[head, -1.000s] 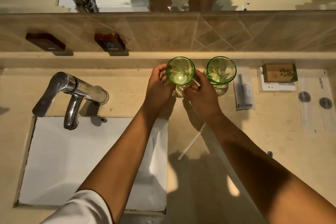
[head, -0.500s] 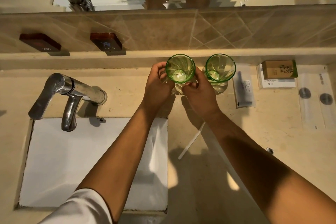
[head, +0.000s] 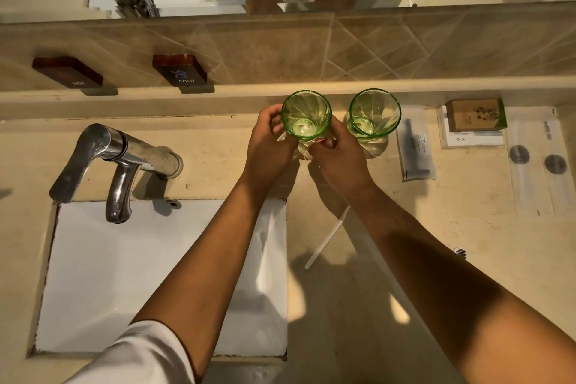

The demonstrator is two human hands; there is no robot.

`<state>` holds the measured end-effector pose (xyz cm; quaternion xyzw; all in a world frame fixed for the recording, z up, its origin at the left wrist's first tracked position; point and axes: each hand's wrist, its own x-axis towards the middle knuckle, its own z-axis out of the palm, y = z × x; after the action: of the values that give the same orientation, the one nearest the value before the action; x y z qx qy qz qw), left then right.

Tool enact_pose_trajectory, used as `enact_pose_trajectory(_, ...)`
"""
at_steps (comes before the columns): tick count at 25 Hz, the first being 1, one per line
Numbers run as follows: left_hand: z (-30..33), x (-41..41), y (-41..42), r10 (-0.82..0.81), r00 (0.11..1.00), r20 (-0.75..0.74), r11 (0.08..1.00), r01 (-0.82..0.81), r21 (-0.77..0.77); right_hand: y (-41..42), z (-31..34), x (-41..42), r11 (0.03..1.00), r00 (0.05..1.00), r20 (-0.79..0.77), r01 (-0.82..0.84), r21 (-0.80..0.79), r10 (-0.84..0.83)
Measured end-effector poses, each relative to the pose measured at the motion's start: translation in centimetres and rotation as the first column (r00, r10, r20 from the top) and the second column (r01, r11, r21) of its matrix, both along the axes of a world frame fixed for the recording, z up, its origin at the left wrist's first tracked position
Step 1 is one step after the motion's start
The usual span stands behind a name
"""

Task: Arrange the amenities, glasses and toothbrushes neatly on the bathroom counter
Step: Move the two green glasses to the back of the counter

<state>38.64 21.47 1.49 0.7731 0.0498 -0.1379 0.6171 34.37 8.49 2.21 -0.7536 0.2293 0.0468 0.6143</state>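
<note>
Two green glasses stand upright at the back of the beige counter (head: 436,227). My left hand (head: 268,146) and my right hand (head: 338,159) both grip the base of the left glass (head: 306,114). The right glass (head: 375,112) stands free just to its right. A white toothbrush (head: 325,238) lies on the counter under my right forearm, partly hidden. A wrapped razor packet (head: 416,148), a brown soap box (head: 475,114) on a white packet, and clear sachets (head: 536,162) lie in a row to the right.
A chrome tap (head: 115,159) overhangs the white sink (head: 124,274) at the left. HOT (head: 67,72) and COLD (head: 179,68) plaques sit on the tiled ledge behind. A mirror runs along the top. A small drain cap (head: 460,252) lies by my right arm.
Both hands stay on the left glass, which has shifted only slightly at the back of the counter. The other items have not moved.
</note>
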Motion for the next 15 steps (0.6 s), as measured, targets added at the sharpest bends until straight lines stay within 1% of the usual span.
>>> enact_pose_trajectory(3,0.0,-0.1,-0.1,0.001,1.000,0.005,1.000,-0.001,0.010,0.0,-0.1,0.0,1.000,1.000,0.019,0.011,0.002,-0.011)
enact_pose_trajectory(9,-0.1,-0.2,0.0,-0.007,1.000,-0.008,1.000,0.007,0.024,0.1,-0.3,0.1,1.000,1.000,0.006,-0.014,-0.012,0.014)
enact_pose_trajectory(13,-0.8,-1.0,0.3,-0.012,1.000,-0.009,0.996,0.013,0.090,-0.4,-0.4,-0.4,0.998,0.998,-0.039,-0.054,0.017,0.055)
enact_pose_trajectory(15,-1.1,-1.9,0.6,-0.007,0.999,-0.035,0.991,0.012,0.132,-0.9,-0.2,-1.4,0.998,0.996,-0.055,-0.066,0.022,0.068)
